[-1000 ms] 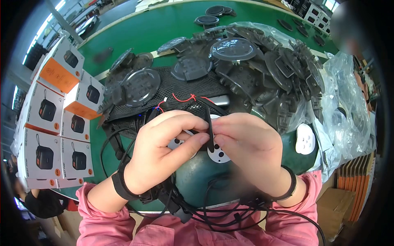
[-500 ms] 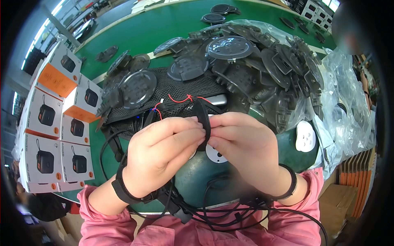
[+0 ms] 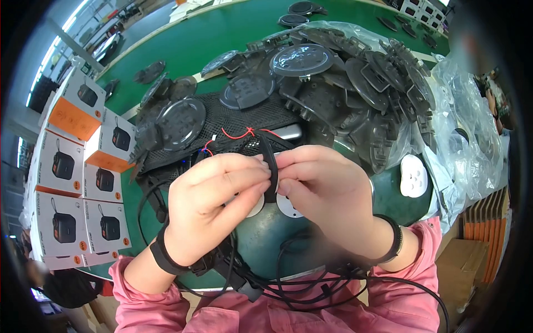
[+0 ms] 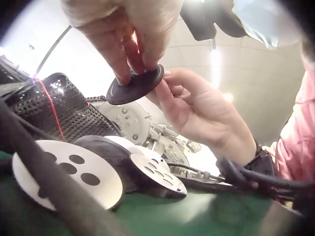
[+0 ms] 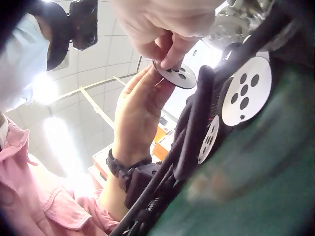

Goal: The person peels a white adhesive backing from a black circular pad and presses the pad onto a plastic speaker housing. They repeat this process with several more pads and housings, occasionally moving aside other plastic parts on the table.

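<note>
Both hands hold one thin round black disc (image 3: 270, 177) on edge over the table. From the left, my left hand (image 3: 214, 202) grips it, fingertips against its black face (image 4: 135, 89). My right hand (image 3: 330, 186) pinches the disc from the other side, where the right wrist view shows a white face (image 5: 181, 77) with dark round holes. Fingers cover part of both faces. Below the hands, more white-faced discs (image 4: 88, 179) with holes lie on the green table, partly hidden in the head view.
Behind the hands lies a black mesh pouch (image 3: 222, 114) with red wires (image 3: 236, 134). Dark plastic covers (image 3: 327, 91) are heaped beyond it. Printed boxes (image 3: 62, 213) stack at left. A white holed pad (image 3: 413, 177) and clear plastic bags (image 3: 469, 139) lie right; black cables (image 3: 311, 277) cross the front edge.
The disc turned to show more of its black face, then came back nearly edge-on. Left fingers shifted their grip along it. Both hands moved slightly left in view.
</note>
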{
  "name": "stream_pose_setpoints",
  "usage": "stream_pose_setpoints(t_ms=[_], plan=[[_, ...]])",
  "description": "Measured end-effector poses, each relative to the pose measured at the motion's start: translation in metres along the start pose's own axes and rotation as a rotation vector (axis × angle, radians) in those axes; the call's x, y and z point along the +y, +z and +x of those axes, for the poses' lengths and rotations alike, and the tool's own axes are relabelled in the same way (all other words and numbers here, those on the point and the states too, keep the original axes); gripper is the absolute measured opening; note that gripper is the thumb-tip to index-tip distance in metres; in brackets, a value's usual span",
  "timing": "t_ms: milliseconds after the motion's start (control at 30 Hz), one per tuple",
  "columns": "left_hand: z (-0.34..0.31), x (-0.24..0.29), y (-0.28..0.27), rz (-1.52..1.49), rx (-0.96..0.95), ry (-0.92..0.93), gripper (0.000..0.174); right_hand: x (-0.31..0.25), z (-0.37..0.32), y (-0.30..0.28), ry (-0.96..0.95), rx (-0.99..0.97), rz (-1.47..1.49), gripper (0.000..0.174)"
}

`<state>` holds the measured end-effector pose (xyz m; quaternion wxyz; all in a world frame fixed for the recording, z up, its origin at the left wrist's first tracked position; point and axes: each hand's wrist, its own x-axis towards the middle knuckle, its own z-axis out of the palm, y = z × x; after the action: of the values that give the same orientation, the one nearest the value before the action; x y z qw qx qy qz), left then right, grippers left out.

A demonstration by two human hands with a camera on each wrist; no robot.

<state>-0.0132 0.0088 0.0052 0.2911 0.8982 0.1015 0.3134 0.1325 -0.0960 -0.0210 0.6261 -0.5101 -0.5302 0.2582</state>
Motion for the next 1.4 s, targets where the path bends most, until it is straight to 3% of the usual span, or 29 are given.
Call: stream_pose_setpoints(t_ms=[300, 533, 600, 700, 767, 867, 933, 1000, 1067, 1133, 1200, 1267, 1400], plan=[[0.000, 0.002, 0.002, -0.049, -0.011, -0.013, 0.018, 0.005, -0.003, 0.005, 0.098, 0.042, 0.232, 0.011], [0.002, 0.007, 0.006, -0.048, -0.043, -0.004, 0.026, 0.000, 0.000, 0.000, -0.183, 0.030, -0.241, 0.012], [0.000, 0.012, 0.008, -0.023, -0.024, -0.122, 0.023, -0.001, 0.001, -0.001, -0.220, 0.014, -0.297, 0.012], [-0.002, 0.015, 0.008, -0.037, -0.028, -0.124, 0.020, -0.003, 0.002, -0.001, -0.136, -0.032, -0.113, 0.011], [-0.005, 0.010, 0.006, 0.004, -0.049, -0.055, 0.018, -0.008, 0.003, -0.001, -0.159, -0.028, -0.112, 0.012], [-0.005, 0.013, 0.003, -0.055, -0.011, -0.102, 0.011, -0.028, -0.003, -0.012, -0.129, -0.031, -0.077, 0.011], [-0.008, 0.003, 0.000, -0.168, 0.005, -0.144, 0.012, -0.046, -0.010, -0.028, 0.084, -0.055, 0.107, 0.009], [-0.009, 0.010, 0.000, -0.303, 0.034, -0.273, 0.010, -0.054, -0.025, -0.046, 0.064, -0.025, 0.105, 0.008], [-0.010, 0.009, -0.001, -0.269, -0.004, -0.227, 0.010, -0.057, -0.043, -0.063, 0.082, 0.173, 0.364, 0.007], [-0.009, 0.007, 0.001, -0.226, -0.034, -0.189, 0.011, -0.046, -0.061, -0.088, -0.046, 0.294, 0.260, 0.007], [-0.009, 0.007, 0.005, -0.475, -0.001, -0.410, 0.014, -0.056, -0.068, -0.110, 0.228, 0.471, -0.036, 0.007], [-0.009, 0.005, 0.007, -0.525, -0.028, -0.421, 0.016, -0.037, -0.077, -0.134, 0.505, 0.594, -0.231, 0.008], [-0.009, 0.004, 0.010, -0.543, -0.085, -0.469, 0.014, -0.021, -0.080, -0.144, 0.621, 0.646, -0.377, 0.012]])
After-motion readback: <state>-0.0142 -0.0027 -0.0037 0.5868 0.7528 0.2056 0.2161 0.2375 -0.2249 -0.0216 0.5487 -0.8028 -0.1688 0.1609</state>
